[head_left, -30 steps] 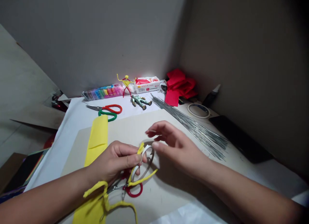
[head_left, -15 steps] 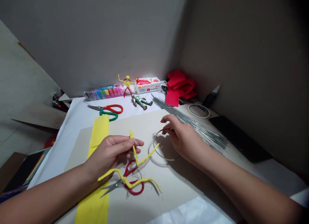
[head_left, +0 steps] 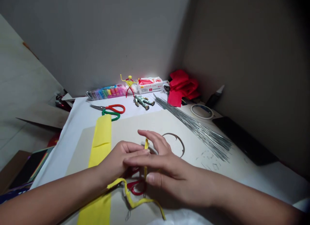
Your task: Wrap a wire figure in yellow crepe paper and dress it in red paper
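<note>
Worktop's jammed right into a corner: plain grey wall [head_left: 97,40] behind, darker brownish wall [head_left: 242,63] on the right going nearly black up top. White-covered worktop [head_left: 79,131], pale surface [head_left: 24,79] off left, pretty dim light.

Back left: scissors [head_left: 106,108] on the worktop [head_left: 79,116], behind the card sheet [head_left: 150,120]
Back right: wire bundle [head_left: 193,124], beside tape roll [head_left: 201,117]
On sheet: wire ring [head_left: 176,135]

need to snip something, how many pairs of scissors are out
2: a red-and-green-handled pair on the white sheet past the yellow paper, and a red-handled pair below the left hand.
</note>
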`<state>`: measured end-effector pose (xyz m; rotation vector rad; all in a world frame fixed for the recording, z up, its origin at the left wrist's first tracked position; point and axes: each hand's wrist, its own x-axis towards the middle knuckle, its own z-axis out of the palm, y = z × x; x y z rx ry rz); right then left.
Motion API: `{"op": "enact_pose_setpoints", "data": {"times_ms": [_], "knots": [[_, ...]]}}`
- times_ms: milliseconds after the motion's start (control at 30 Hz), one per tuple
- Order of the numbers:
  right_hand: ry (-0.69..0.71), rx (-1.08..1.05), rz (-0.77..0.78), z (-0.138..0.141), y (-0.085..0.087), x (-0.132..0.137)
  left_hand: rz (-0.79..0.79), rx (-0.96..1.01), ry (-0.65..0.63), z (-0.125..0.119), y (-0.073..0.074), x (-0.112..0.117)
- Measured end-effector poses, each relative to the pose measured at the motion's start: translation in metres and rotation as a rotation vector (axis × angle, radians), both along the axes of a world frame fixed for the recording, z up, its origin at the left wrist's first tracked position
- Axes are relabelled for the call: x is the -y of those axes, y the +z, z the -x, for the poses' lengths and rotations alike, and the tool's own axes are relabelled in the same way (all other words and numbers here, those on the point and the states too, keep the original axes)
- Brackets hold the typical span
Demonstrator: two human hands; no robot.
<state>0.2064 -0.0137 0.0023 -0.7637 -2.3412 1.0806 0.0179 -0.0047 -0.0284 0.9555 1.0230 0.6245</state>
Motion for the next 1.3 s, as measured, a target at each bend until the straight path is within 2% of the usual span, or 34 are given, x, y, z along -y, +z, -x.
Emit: {"op": "enact_pose_setpoints", "data": {"times_ms": [133,367,500,600,733,1100,1200,1300], "knots": [[0.031,0.042,-0.049,0.006,-0.01,0.001,-0.036,0.031,-0.052,-0.002,0.001,0.001],[-0.184,0.015,-0.37,0.006,-0.021,0.001,-0.034,-0.051,-0.025,0.001,-0.006,0.003],[-0.255,-0.088,-0.429,0.007,-0.021,0.001,-0.129,-0.097,-0.072,0.0,-0.003,0.004],[-0.295,-0.221,-0.39,0.011,-0.02,0.002,-0.186,-0.12,-0.12,-0.004,0.005,0.006],[-0.376,-0.316,-0.265,0.018,-0.021,0.005,-0.14,-0.152,-0.12,-0.009,0.009,0.008],[-0.468,-0.22,-0.003,0.02,-0.019,0.005,-0.152,-0.148,-0.077,-0.013,0.009,0.008],[-0.431,-0.251,0.047,0.018,-0.017,0.004,-0.164,-0.144,-0.093,-0.012,0.012,0.009],[-0.312,-0.362,0.081,0.015,-0.014,0.003,-0.241,-0.139,-0.134,-0.012,0.016,0.01]]}}
